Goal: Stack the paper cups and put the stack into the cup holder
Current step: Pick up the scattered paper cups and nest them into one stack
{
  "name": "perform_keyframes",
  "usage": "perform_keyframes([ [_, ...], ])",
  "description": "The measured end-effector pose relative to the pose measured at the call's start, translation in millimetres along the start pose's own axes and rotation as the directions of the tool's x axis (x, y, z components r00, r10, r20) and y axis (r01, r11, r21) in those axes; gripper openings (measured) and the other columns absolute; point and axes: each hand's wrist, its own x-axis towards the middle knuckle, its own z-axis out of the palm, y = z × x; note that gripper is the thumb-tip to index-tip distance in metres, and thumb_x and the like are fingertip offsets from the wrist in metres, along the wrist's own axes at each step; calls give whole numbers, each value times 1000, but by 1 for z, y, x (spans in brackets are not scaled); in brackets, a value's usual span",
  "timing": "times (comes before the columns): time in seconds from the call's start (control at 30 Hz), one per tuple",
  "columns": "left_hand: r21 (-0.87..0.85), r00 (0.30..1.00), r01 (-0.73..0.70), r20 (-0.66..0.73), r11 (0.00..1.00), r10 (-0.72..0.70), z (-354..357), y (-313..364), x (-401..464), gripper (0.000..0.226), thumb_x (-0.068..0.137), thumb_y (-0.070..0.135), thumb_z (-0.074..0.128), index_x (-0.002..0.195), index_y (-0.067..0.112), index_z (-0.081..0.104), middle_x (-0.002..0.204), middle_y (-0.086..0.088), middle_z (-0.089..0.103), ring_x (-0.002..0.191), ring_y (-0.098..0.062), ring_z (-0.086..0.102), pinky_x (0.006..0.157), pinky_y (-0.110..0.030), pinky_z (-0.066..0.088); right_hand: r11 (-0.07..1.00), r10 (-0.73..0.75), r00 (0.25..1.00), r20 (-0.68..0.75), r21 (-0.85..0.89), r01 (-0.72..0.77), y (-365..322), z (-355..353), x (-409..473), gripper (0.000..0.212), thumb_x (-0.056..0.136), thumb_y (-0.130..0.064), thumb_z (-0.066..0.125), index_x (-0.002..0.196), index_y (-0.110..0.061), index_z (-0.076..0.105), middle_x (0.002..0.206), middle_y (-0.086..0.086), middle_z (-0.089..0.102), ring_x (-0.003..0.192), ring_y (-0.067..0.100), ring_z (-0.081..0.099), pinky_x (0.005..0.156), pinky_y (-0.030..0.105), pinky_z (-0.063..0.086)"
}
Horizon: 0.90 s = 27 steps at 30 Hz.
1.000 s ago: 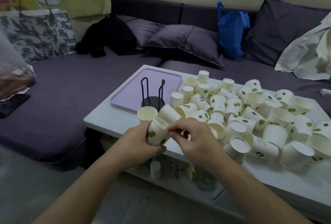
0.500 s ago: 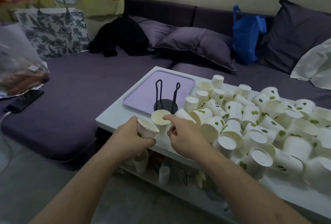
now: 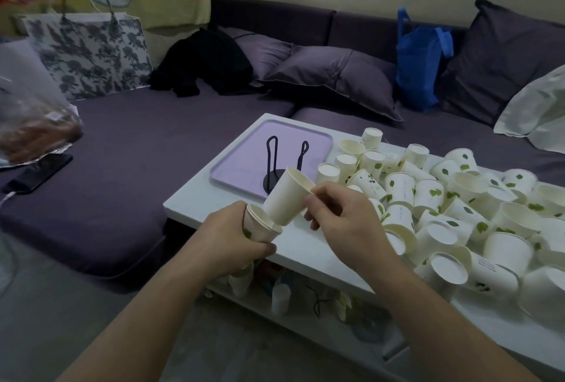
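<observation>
My left hand (image 3: pixel 227 239) grips a small stack of white paper cups with green leaf prints (image 3: pixel 260 227), mouth tilted up to the right. My right hand (image 3: pixel 345 222) pinches the rim of another paper cup (image 3: pixel 286 196), whose base sits at the mouth of the held stack. Behind them the black wire cup holder (image 3: pixel 276 167) stands upright on a lilac tray (image 3: pixel 241 161). Several loose cups (image 3: pixel 458 207) lie heaped across the right part of the white table (image 3: pixel 308 247).
A purple sofa wraps round the table's left and far sides, carrying cushions, a blue bag (image 3: pixel 420 60), black clothing (image 3: pixel 204 60) and a phone (image 3: pixel 36 173). A shelf under the table holds bottles and clutter. The floor lies below left.
My right hand lifted a cup off the table near the holder and brought it to the mouth of the stack in my left hand. The view shifted slightly.
</observation>
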Motion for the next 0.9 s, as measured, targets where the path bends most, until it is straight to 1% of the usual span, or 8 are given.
perform_keyframes([
  [0.07, -11, 999, -43, 5, 999, 43, 8, 7, -2, 58, 74, 47, 91, 119, 33, 57, 104, 14, 65, 94, -9, 65, 81, -31, 60, 1000, 1, 998, 64, -1, 0, -2, -1, -7, 12, 104, -35, 64, 95, -31, 71, 80, -10, 73, 76, 9, 70, 76, 39, 62],
  [0.23, -96, 995, -100, -8, 990, 99, 19, 19, -11, 56, 78, 44, 90, 123, 35, 58, 106, 15, 68, 95, -9, 67, 83, -30, 60, 997, 2, 975, 222, -77, 16, 1, -1, -20, 18, 108, -26, 59, 104, -26, 76, 75, -10, 67, 73, 6, 61, 68, 25, 51],
  [0.37, -196, 995, -98, -25, 976, 94, 27, 22, -9, 56, 76, 46, 90, 120, 40, 57, 105, 20, 67, 94, -5, 65, 72, -21, 55, 988, -52, 989, 141, -137, 72, 5, -7, -23, 27, 108, -26, 56, 130, -31, 70, 80, -17, 63, 73, 2, 56, 66, 16, 41],
  [0.47, -253, 995, -98, -57, 962, 87, 32, 23, -5, 53, 75, 47, 91, 115, 45, 57, 102, 23, 68, 93, -1, 65, 67, -16, 52, 952, -101, 969, 225, -262, 160, 7, -6, -24, 34, 108, -27, 54, 139, -31, 67, 107, -17, 63, 94, 2, 56, 80, 19, 43],
  [0.53, -289, 993, -111, -82, 951, 91, 34, 22, -1, 47, 76, 42, 91, 110, 45, 59, 100, 22, 69, 92, -1, 66, 66, -14, 51, 939, -77, 957, 280, -302, 164, 8, -6, -23, 39, 108, -26, 53, 145, -33, 62, 112, -16, 61, 98, 5, 55, 84, 22, 46],
  [0.67, -437, 990, -97, -132, 894, 43, 37, 15, 11, 49, 76, 34, 94, 108, 44, 59, 106, 21, 66, 98, -1, 62, 64, -13, 47, 909, -52, 989, 136, -405, 103, 12, -12, -4, 46, 103, -21, 56, 148, -30, 52, 118, -8, 62, 104, 12, 56, 94, 36, 54],
  [0.77, -503, 985, -98, -170, 859, 12, 42, 8, 23, 60, 73, 29, 96, 112, 47, 54, 108, 24, 60, 99, 2, 56, 67, -14, 42, 797, -34, 991, 126, -596, 103, 16, -9, 20, 54, 98, -20, 59, 150, -26, 46, 138, -1, 56, 121, 20, 48, 104, 35, 47],
  [0.9, -486, 981, -83, -195, 870, -16, 50, -5, 39, 59, 73, 24, 97, 107, 48, 55, 104, 29, 58, 97, 2, 55, 65, -13, 40, 624, 6, 980, 198, -767, 151, 26, 9, 45, 64, 96, -29, 59, 156, -31, 39, 144, 5, 54, 130, 29, 39, 110, 42, 38],
])
